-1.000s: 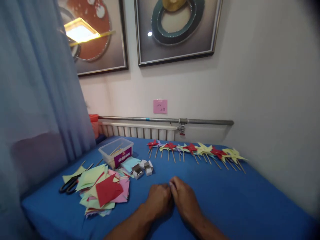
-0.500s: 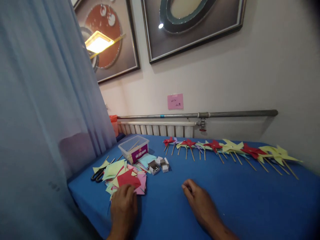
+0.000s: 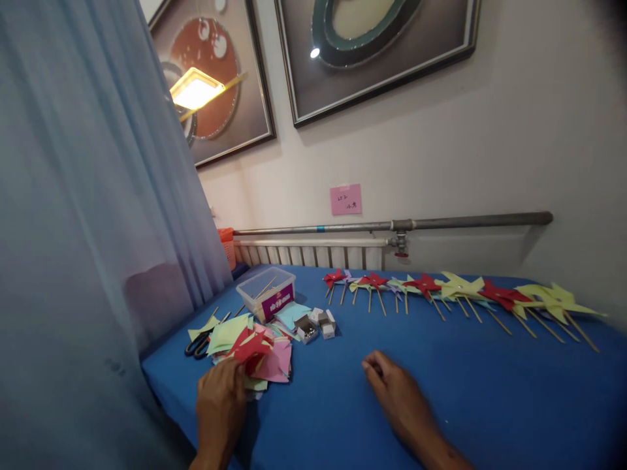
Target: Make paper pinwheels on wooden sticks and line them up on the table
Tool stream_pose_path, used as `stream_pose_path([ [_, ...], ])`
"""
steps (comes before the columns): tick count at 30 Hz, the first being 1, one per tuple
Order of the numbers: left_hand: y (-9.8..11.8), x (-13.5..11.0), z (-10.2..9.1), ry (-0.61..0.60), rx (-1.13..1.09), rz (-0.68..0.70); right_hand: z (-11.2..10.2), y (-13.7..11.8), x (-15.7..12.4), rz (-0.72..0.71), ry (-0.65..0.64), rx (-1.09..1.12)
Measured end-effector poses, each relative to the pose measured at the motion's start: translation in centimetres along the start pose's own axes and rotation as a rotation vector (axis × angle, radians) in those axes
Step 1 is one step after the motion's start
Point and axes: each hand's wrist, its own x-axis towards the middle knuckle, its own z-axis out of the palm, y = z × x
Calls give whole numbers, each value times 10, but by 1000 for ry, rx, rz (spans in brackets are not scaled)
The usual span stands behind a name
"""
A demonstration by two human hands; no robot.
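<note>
At the left of the head view, my left hand is closed on the near edge of a red paper sheet, which bends up from a heap of coloured paper sheets. My right hand rests on the blue cloth, fingers curled in a loose fist; no object shows at its fingertips. Beyond the heap are scissors with black handles and two small open white boxes, one with small shiny pieces in it. A clear plastic tub with a purple label holds thin wooden sticks.
A row of paper pinwheels on sticks lies along the table's far right side. Blue cloth covers the table. A blue curtain hangs at the left. Behind are a metal pipe with a valve and an orange basket.
My left hand has moved left and a little toward me, and the red sheet, flat before, now bends upward. My right hand stays curled in about the same place. The view has shifted slightly.
</note>
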Motion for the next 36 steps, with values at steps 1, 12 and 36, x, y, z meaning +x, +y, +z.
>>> stream_pose_path([
  [1,6,4,-4,40,-70,-46,0,-1,0,-7,-7,3],
  [12,99,73,31,-223,-1235,-748,9,-6,-10,-102,-40,74],
  [36,23,45,11,-261,-303,-8,8,-7,-5,-39,-70,105],
])
